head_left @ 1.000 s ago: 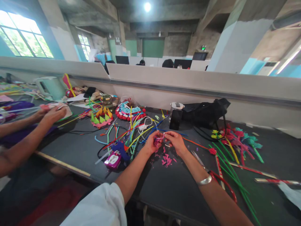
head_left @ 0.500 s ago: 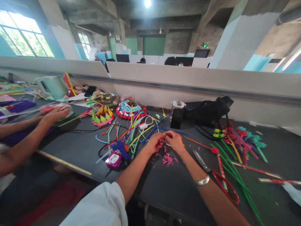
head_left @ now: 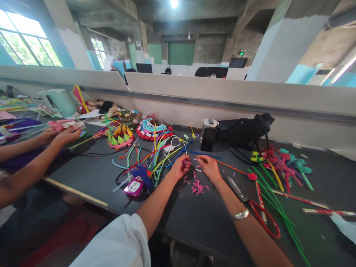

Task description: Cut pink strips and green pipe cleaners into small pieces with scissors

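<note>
My left hand is closed around a small pink-purple piece, its end showing at the fingertips. Just to the right, my right hand pinches a tiny pale strip between thumb and finger. A gap separates the two hands. Below them a loose pile of short pink cut pieces lies on the dark table. Scissors with red handles rest beside my right forearm. An orange pipe cleaner stretches from near my right hand towards a red flower shape.
Left of my hands lie a purple glue-gun-like device and a tangle of coloured pipe cleaners. A phone leans at the back beside a black bag. Green stems lie right. Another person's hands work at far left.
My hands have drawn apart from where they met; the right one now holds a small pale strip away from the left. The other person's hands shifted slightly.
</note>
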Demonstrator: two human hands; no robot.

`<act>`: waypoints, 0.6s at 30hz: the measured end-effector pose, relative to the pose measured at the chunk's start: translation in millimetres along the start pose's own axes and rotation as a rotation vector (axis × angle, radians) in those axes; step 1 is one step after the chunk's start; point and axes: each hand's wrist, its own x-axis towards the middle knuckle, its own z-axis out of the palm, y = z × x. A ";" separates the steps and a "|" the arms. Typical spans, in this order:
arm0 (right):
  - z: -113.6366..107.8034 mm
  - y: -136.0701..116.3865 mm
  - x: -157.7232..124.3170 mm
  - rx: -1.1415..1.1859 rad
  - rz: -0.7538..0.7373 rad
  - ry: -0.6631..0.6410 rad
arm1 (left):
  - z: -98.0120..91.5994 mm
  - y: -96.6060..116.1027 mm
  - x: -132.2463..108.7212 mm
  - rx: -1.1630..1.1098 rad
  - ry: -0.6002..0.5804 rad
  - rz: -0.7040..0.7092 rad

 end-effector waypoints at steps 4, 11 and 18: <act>-5.4 -3.8 1.5 -0.179 0.017 -0.003 | 1.6 -2.7 -1.2 0.029 -0.002 0.005; -17.1 -3.3 -9.0 -0.538 0.064 -0.203 | -2.7 -7.4 2.2 0.092 0.060 0.075; -9.6 -13.4 -20.2 -0.699 0.078 -0.364 | -5.2 -5.2 4.7 0.077 0.068 0.092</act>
